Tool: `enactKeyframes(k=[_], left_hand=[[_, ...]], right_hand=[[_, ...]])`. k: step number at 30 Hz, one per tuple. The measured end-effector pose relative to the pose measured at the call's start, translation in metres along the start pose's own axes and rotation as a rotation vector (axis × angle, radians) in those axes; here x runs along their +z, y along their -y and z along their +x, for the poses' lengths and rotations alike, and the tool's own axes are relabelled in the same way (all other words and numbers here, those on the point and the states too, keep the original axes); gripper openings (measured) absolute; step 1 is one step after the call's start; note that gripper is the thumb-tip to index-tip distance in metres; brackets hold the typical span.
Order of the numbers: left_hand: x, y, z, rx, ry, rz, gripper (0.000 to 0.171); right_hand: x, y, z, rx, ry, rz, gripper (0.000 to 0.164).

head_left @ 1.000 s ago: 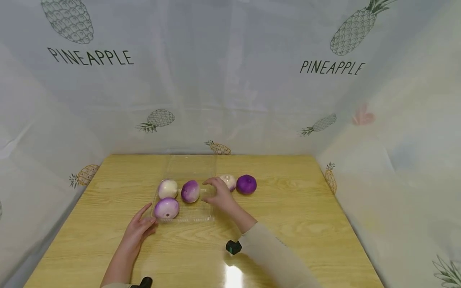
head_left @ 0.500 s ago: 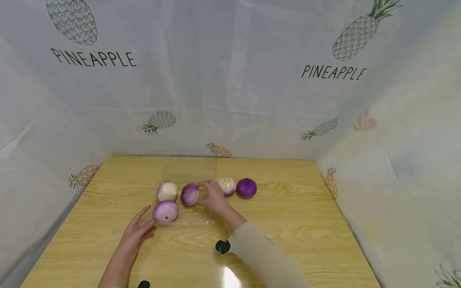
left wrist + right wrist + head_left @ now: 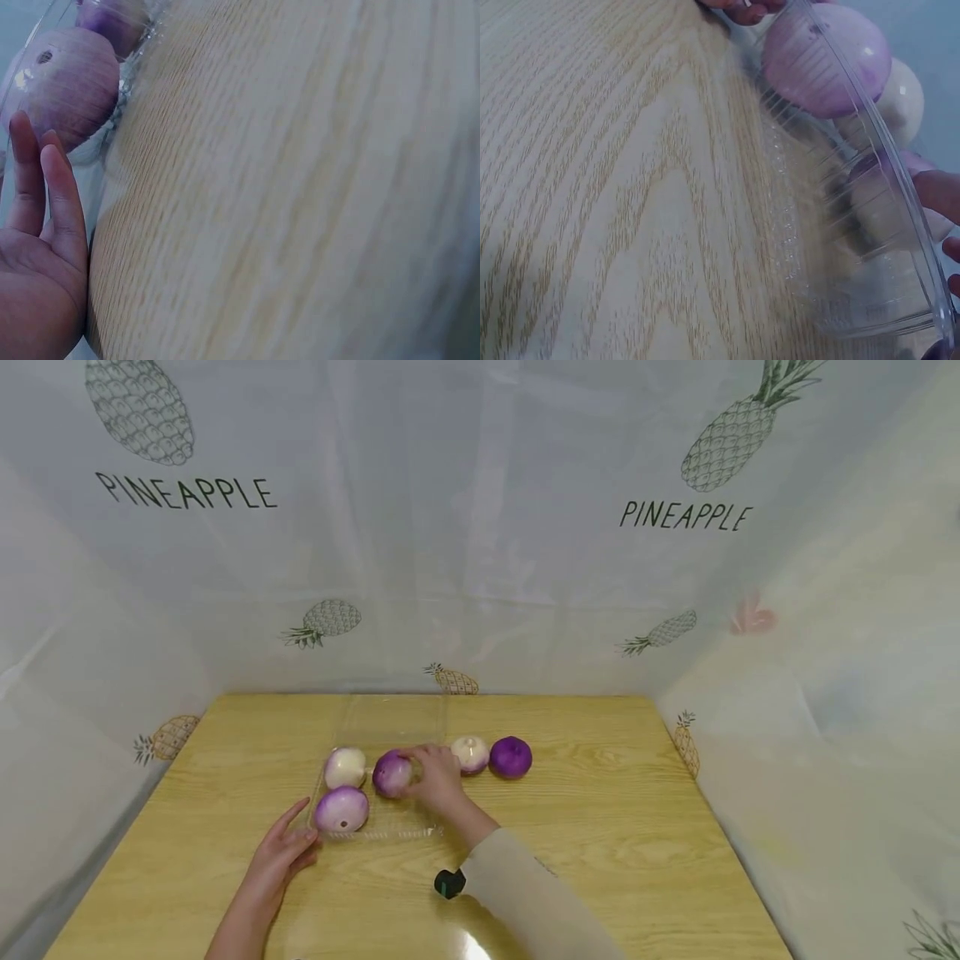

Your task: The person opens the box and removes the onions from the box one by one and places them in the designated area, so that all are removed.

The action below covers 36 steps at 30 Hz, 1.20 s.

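Observation:
A clear plastic clamshell box (image 3: 397,828) lies with its lid (image 3: 393,717) folded back. In its left half sit a whitish onion (image 3: 345,768) and, in front, a pale purple onion (image 3: 342,810). My right hand (image 3: 437,781) grips a purple-and-white onion (image 3: 390,774) over the box's right half, thumb on the near side and fingers on the far side. The right wrist view shows that onion (image 3: 881,199) behind the clear wall, beside the thumb. My left hand (image 3: 279,852) rests at the front left corner, fingers fairly straight, fingertips right at the box wall.
Right of the box, a white-and-purple onion (image 3: 470,754) and a deep purple onion (image 3: 511,757) sit side by side on the wooden table (image 3: 600,843). A pineapple-print curtain (image 3: 480,568) encloses the table's back and sides.
My right hand has moved left from beside the purple-and-white onion and taken hold of it. The left hand stays at the box corner; the other onions keep their places.

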<state>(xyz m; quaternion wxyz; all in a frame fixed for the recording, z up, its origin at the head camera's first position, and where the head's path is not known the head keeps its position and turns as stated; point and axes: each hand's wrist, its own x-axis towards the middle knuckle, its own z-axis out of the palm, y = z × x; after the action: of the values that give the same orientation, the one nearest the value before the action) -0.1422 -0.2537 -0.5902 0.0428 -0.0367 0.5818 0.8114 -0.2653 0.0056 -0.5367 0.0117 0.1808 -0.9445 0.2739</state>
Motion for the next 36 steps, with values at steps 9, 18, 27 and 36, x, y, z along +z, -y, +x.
enactKeyframes(k=[9,18,27,36], left_hand=[[0.002,-0.003,0.000,-0.009,-0.035,0.006,0.051],[0.008,0.003,-0.004,0.039,-0.025,-0.014,0.052],[0.014,0.009,-0.011,-0.040,-0.111,0.047,0.047],[0.007,0.003,-0.006,0.005,-0.070,0.044,0.049]], right_hand=[[0.004,0.001,0.000,0.018,-0.039,0.044,0.058],[-0.006,0.001,-0.008,-0.014,-0.036,0.046,0.058],[-0.004,-0.007,-0.013,-0.016,0.010,0.098,0.058],[-0.012,-0.002,-0.010,-0.030,0.018,0.182,0.058]])
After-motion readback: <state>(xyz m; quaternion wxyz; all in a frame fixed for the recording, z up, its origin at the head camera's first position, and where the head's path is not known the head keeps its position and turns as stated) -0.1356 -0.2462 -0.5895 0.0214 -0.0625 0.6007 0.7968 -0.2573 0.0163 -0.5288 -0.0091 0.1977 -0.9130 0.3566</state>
